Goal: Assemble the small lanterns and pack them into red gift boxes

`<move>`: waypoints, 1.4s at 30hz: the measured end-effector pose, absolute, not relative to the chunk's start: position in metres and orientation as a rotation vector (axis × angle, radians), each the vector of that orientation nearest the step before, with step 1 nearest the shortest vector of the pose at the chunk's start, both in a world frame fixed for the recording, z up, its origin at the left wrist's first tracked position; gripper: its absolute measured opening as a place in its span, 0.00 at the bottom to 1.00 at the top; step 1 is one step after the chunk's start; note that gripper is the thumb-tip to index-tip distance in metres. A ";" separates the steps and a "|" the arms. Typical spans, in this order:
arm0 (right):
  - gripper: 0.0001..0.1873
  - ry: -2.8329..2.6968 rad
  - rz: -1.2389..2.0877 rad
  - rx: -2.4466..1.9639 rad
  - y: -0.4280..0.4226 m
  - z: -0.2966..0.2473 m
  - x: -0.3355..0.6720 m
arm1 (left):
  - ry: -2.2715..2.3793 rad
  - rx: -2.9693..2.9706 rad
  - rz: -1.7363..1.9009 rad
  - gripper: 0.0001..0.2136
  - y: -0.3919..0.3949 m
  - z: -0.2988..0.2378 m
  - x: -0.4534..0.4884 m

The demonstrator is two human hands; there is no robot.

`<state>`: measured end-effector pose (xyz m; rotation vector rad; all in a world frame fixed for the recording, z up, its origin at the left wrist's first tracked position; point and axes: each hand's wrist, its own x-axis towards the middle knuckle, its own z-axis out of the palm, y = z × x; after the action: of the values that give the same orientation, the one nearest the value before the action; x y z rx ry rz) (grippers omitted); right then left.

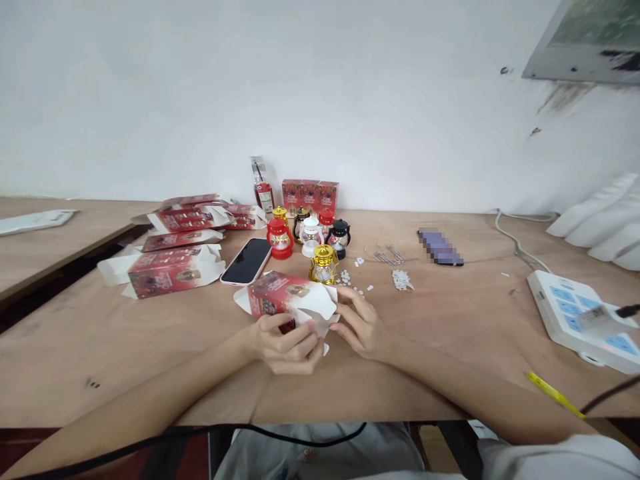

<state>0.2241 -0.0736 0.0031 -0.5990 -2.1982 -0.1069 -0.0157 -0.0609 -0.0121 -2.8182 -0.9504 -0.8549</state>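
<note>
My left hand [286, 344] is curled around the near end of a small red printed carton [280, 297] with open white flaps, lying on its side on the wooden table [450, 347]. My right hand [361, 325] pinches the carton's white flap from the right. A gold toy lantern [323, 265] stands just behind the carton. Farther back stand a red lantern [279, 239], a white lantern [311, 237] and a black lantern [339, 238], close together.
Several opened red cartons [173, 270] lie at the left, and three upright ones [310, 195] stand by the wall. A phone [247, 261] lies face up. Small white bits [401, 279] and metal clips [390, 255] lie scattered. A white power strip [580, 313] sits at the right.
</note>
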 end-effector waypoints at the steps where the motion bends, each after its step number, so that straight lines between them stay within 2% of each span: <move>1: 0.17 -2.198 -0.125 -0.578 -0.074 0.003 0.224 | -0.822 -2.902 -0.805 0.10 -0.063 -0.006 -0.013; 6: 0.14 -2.224 -0.191 -0.418 -0.073 0.006 0.224 | -0.551 -3.046 -0.753 0.15 -0.066 0.013 -0.007; 12: 0.15 -2.175 -0.194 -0.519 -0.074 0.006 0.223 | -0.730 -2.963 -0.633 0.15 -0.061 0.008 -0.010; 16: 0.17 -2.158 -0.056 -0.548 -0.073 0.003 0.223 | -0.443 -2.495 -0.907 0.15 -0.062 0.007 -0.011; 20: 0.17 -2.163 0.084 -0.534 -0.073 0.003 0.223 | -0.391 -2.067 -1.133 0.05 -0.065 0.021 -0.001; 25: 0.14 -2.134 0.092 -0.517 -0.071 0.003 0.223 | -0.363 -1.984 -1.228 0.03 -0.067 0.040 0.009; 32: 0.07 -2.097 -0.058 -0.548 -0.072 0.005 0.221 | -0.303 -2.004 -1.273 0.03 -0.065 0.037 0.009; 42: 0.20 -2.153 -0.060 -0.590 -0.071 0.000 0.219 | -0.209 -2.115 -1.220 0.02 -0.063 0.032 0.011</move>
<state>0.2191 -0.0709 0.0003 -0.5896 -2.1532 -0.0601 0.0114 -0.0633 0.0320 -2.1150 -0.2088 -1.2202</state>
